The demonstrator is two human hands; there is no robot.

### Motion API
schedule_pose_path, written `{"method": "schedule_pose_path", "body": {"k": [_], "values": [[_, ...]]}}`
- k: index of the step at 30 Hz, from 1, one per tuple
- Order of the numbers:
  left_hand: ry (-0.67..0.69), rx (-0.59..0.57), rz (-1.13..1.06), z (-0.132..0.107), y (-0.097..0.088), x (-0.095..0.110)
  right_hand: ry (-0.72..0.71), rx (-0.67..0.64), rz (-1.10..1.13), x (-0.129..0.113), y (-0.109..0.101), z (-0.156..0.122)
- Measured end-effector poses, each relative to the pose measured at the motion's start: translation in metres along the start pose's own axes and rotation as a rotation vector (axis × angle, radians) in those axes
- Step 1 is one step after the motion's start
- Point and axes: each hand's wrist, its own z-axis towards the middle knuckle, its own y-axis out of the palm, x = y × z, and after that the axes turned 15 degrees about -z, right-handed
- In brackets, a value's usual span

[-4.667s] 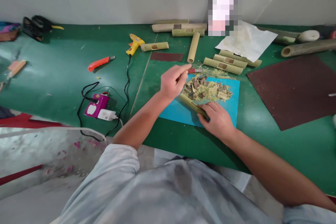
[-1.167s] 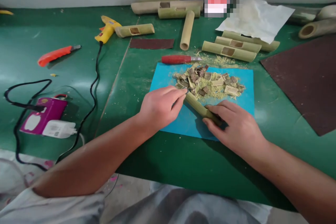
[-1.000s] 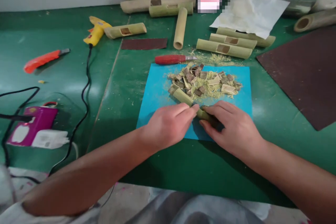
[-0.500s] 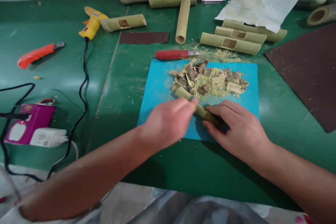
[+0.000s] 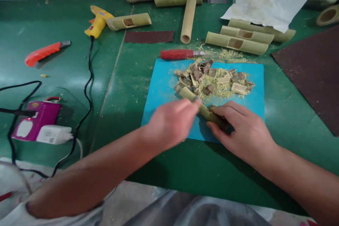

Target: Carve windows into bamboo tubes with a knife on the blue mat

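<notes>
My right hand grips the near end of a green bamboo tube, which lies slanted over a blue sheet. Closed in a pinch, my left hand is blurred by motion at the middle of the tube. Something small and dark shows at its fingertips, too smeared to name. Just beyond the tube lies a heap of bamboo chips, brown scraps and pale shavings. A red-handled knife rests along the sheet's far edge.
Several bamboo tubes with cut-out windows lie at the back, some under white paper. A yellow glue gun, orange cutter and corded purple box are at left. Brown sheets lie on the green table.
The view has shifted slightly, so the table things sit a little further right. Both hands stay at the bamboo tube, the left one blurred in both frames.
</notes>
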Motion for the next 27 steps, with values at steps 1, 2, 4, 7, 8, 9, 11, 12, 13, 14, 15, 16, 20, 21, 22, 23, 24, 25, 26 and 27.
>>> {"method": "schedule_pose_path", "body": {"k": [1,2,4,7,8,9,11,12,13,14,15,16,20,21,22,23,24,25,26,27], "values": [[0.015,-0.026,-0.024,0.0000,0.0000,0.0004,0.002,-0.003,0.004,-0.0001,-0.0001,0.0001],[0.022,-0.033,-0.045,0.0000,0.0000,0.0007,0.008,-0.004,0.007,-0.0002,-0.0003,0.0001],[-0.008,0.040,-0.014,0.0002,0.0002,0.0011,0.017,-0.008,0.012,-0.0003,-0.0005,0.0001],[0.002,0.020,-0.004,0.0002,0.0022,0.0031,0.002,0.001,0.004,0.0003,-0.0002,-0.0004],[0.017,-0.019,-0.030,0.0002,0.0031,0.0037,-0.002,0.003,-0.001,0.0007,0.0001,-0.0006],[0.025,-0.049,-0.061,0.0001,0.0037,0.0039,0.001,0.003,-0.006,0.0011,0.0005,-0.0008],[0.003,0.010,-0.054,0.0000,0.0039,0.0030,0.017,0.000,-0.014,0.0018,0.0012,-0.0008],[-0.011,0.044,-0.033,-0.0002,0.0037,0.0023,0.022,-0.005,-0.014,0.0020,0.0015,-0.0008],[-0.016,0.058,-0.016,-0.0005,0.0034,0.0017,0.022,-0.009,-0.012,0.0022,0.0016,-0.0007],[-0.006,0.032,-0.017,-0.0008,0.0031,0.0014,0.019,-0.009,-0.007,0.0023,0.0017,-0.0005],[0.012,-0.012,-0.032,-0.0012,0.0029,0.0014,0.016,-0.011,-0.003,0.0024,0.0016,-0.0003],[0.028,-0.047,-0.049,-0.0014,0.0027,0.0016,0.016,-0.014,0.000,0.0024,0.0014,0.0000],[-0.011,0.029,-0.014,-0.0007,0.0017,0.0014,0.044,-0.042,0.005,0.0020,-0.0001,0.0011],[-0.014,0.029,-0.005,-0.0002,0.0014,0.0015,0.047,-0.048,0.008,0.0018,-0.0003,0.0013],[-0.006,0.005,-0.009,0.0002,0.0013,0.0020,0.046,-0.050,0.012,0.0017,-0.0004,0.0015],[0.009,-0.030,-0.021,0.0005,0.0012,0.0027,0.044,-0.048,0.015,0.0015,-0.0004,0.0017],[0.021,-0.051,-0.031,0.0007,0.0013,0.0037,0.042,-0.042,0.020,0.0013,-0.0002,0.0017],[0.024,-0.047,-0.030,0.0007,0.0014,0.0050,0.042,-0.036,0.024,0.0012,0.0000,0.0016],[0.019,-0.024,-0.014,0.0006,0.0016,0.0064,0.042,-0.030,0.026,0.0012,0.0003,0.0015],[0.011,-0.002,0.008,0.0003,0.0019,0.0081,0.039,-0.029,0.026,0.0011,0.0006,0.0012]]}}
